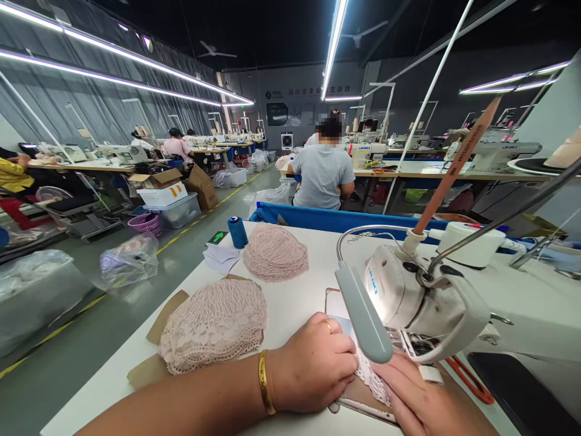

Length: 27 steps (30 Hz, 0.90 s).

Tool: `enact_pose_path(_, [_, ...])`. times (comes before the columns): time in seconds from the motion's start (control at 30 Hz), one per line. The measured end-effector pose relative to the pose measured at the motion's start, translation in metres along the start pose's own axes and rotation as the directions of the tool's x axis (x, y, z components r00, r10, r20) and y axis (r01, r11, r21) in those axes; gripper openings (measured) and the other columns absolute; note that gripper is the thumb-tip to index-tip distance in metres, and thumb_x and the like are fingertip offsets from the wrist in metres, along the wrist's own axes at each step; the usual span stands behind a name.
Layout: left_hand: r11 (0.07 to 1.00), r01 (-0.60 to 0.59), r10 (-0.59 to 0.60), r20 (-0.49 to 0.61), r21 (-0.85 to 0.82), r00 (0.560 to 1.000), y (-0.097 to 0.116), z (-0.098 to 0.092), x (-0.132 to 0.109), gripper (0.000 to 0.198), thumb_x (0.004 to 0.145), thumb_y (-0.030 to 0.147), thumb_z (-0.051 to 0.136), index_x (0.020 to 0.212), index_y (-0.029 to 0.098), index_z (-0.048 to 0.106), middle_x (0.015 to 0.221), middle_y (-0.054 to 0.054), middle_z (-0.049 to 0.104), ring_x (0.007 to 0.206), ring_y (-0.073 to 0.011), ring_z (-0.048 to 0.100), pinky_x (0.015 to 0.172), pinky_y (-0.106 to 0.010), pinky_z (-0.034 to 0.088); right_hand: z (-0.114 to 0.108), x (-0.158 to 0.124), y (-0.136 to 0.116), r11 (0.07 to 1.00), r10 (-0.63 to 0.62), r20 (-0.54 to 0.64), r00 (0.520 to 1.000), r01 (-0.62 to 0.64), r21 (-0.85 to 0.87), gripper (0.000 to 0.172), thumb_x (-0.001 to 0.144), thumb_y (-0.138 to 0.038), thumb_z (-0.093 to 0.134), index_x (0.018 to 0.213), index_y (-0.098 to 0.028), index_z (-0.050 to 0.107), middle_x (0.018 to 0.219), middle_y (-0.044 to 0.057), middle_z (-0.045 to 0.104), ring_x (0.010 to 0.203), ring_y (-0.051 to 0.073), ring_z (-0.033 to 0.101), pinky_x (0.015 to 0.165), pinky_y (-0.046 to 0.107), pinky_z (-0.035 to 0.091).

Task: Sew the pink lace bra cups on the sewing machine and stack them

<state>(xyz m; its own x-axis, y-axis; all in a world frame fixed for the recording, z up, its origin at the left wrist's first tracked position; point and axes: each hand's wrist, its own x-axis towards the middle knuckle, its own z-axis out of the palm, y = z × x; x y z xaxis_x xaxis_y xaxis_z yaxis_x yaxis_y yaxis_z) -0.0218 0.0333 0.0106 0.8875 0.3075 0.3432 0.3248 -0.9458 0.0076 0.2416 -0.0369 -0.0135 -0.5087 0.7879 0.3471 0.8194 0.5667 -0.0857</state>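
Observation:
A strip of pale lace fabric (373, 380) lies on the sewing machine's bed, between my two hands. My left hand (318, 363) is closed, fingers curled at the lace's left edge and pinching it. My right hand (422, 393) lies flat along the lace's right side, its fingers stretched toward the needle area; the fingertips are partly hidden by the machine. Over them stands the white sewing machine head (399, 284), with a grey lamp (365, 315) in front that hides the needle. Two stacks of lace pieces, a near one (215, 324) and a far one (275, 252), rest to the left.
A blue thread cone (237, 232) stands by folded white paper (221, 259). Right of my right hand lie orange-handled snips (472, 381) and a black phone-like slab (517, 393). A brown pencil (458, 163) stands upright on the machine. Ahead, a person in grey (322, 175) sits.

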Motion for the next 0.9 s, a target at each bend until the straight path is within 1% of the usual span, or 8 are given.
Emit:
enact_pose_path(0.13, [0.998, 0.038, -0.036, 0.032, -0.042, 0.999, -0.002, 0.002, 0.002, 0.016, 0.103, 0.028, 0.063, 0.09, 0.019, 0.063, 0.097, -0.004, 0.071, 0.092, -0.024, 0.062, 0.093, -0.044, 0.049, 0.007, 0.0, 0.002, 0.997, -0.077, -0.08, 0.994, 0.076, -0.02, 0.038, 0.1, -0.048, 0.066, 0.131, -0.031, 0.077, 0.123, 0.008, 0.082, 0.098, 0.032, 0.082, 0.073, 0.037, 0.069])
enact_pose_path(0.23, [0.987, 0.109, -0.103, 0.061, -0.122, 0.993, -0.005, 0.004, 0.003, 0.012, 0.102, 0.031, 0.067, 0.1, 0.019, 0.066, 0.106, -0.006, 0.074, 0.099, -0.0253, 0.066, 0.1, -0.043, 0.05, 0.013, 0.003, 0.0, 0.994, -0.111, -0.157, 0.981, 0.111, -0.007, 0.029, 0.105, -0.037, 0.058, 0.125, -0.032, 0.079, 0.13, 0.004, 0.081, 0.105, 0.029, 0.082, 0.086, 0.037, 0.069])
enact_pose_path(0.3, [0.97, 0.153, -0.144, 0.065, -0.189, 0.988, -0.007, 0.008, 0.004, 0.019, 0.097, 0.036, 0.075, 0.108, 0.021, 0.07, 0.114, -0.007, 0.075, 0.105, -0.0272, 0.067, 0.102, -0.043, 0.05, 0.016, 0.005, -0.002, 0.998, -0.041, -0.199, 0.979, 0.048, 0.03, 0.032, 0.11, -0.034, 0.049, 0.12, -0.031, 0.08, 0.126, 0.004, 0.082, 0.106, 0.026, 0.082, 0.089, 0.035, 0.068])
enact_pose_path(0.43, [0.925, 0.224, -0.221, 0.047, -0.306, 0.974, -0.01, 0.018, 0.008, 0.037, 0.084, 0.042, 0.089, 0.112, 0.023, 0.074, 0.116, -0.006, 0.074, 0.107, -0.0284, 0.067, 0.103, -0.042, 0.052, 0.016, 0.007, -0.007, 0.976, 0.171, -0.212, 0.962, -0.137, 0.167, 0.036, 0.114, -0.043, 0.048, 0.121, -0.029, 0.079, 0.115, 0.007, 0.085, 0.101, 0.025, 0.083, 0.085, 0.031, 0.068])
enact_pose_path(0.53, [0.904, 0.268, -0.273, 0.034, -0.332, 0.961, -0.009, 0.024, 0.01, 0.036, 0.083, 0.045, 0.091, 0.106, 0.022, 0.077, 0.109, -0.006, 0.074, 0.104, -0.028, 0.068, 0.1, -0.041, 0.052, 0.014, 0.007, -0.01, 0.95, 0.228, -0.191, 0.955, -0.175, 0.259, 0.034, 0.113, -0.047, 0.051, 0.121, -0.029, 0.078, 0.107, 0.005, 0.085, 0.099, 0.024, 0.083, 0.086, 0.03, 0.067])
enact_pose_path(0.6, [0.891, 0.284, -0.3, 0.011, -0.353, 0.954, -0.008, 0.026, 0.012, 0.026, 0.088, 0.041, 0.087, 0.102, 0.021, 0.077, 0.104, -0.004, 0.075, 0.102, -0.0263, 0.068, 0.1, -0.04, 0.052, 0.016, 0.006, -0.011, 0.938, 0.239, -0.184, 0.953, -0.178, 0.297, 0.033, 0.113, -0.047, 0.051, 0.118, -0.028, 0.078, 0.102, 0.004, 0.085, 0.097, 0.023, 0.083, 0.085, 0.029, 0.067])
enact_pose_path(0.73, [0.901, 0.244, -0.28, -0.051, -0.357, 0.959, -0.007, 0.026, 0.012, 0.012, 0.101, 0.03, 0.073, 0.093, 0.02, 0.074, 0.094, -0.002, 0.073, 0.094, -0.0212, 0.067, 0.1, -0.037, 0.05, 0.019, 0.003, -0.01, 0.952, 0.187, -0.169, 0.968, -0.135, 0.275, 0.031, 0.113, -0.044, 0.049, 0.117, -0.028, 0.076, 0.104, 0.005, 0.084, 0.099, 0.024, 0.081, 0.087, 0.031, 0.067])
enact_pose_path(0.9, [0.967, 0.158, -0.172, -0.058, -0.2, 0.983, -0.006, 0.023, 0.006, 0.015, 0.101, 0.028, 0.07, 0.088, 0.02, 0.072, 0.103, -0.004, 0.075, 0.097, -0.0239, 0.064, 0.1, -0.041, 0.049, 0.007, 0.005, -0.007, 0.993, -0.044, -0.123, 0.992, 0.057, 0.106, 0.023, 0.107, -0.037, 0.054, 0.106, -0.031, 0.077, 0.095, 0.003, 0.081, 0.094, 0.027, 0.081, 0.089, 0.038, 0.067])
